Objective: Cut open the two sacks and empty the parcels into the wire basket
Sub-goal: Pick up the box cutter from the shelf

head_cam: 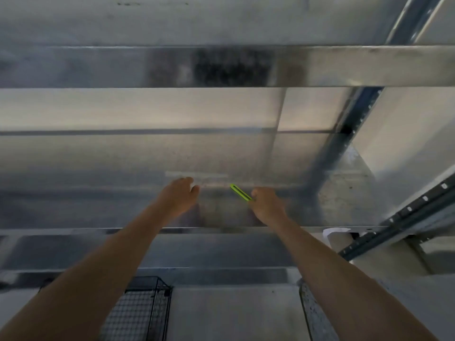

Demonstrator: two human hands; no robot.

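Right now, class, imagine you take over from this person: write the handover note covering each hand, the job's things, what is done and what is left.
Left hand: open, empty, reaching over the metal shelf.
Right hand: grips a green cutter, beside the left.
Wire basket: low down, under the left forearm.
Sacks, parcels: not in view.
Done: cutter in hand; nothing more shows.
Left: probably both sacks to cut and empty.

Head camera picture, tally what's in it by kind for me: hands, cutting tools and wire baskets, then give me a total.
Hands: 2, the left hand and the right hand
Cutting tools: 1, a yellow-green cutter held in the right hand
Wire baskets: 1, the wire basket at the bottom edge
Total: 4
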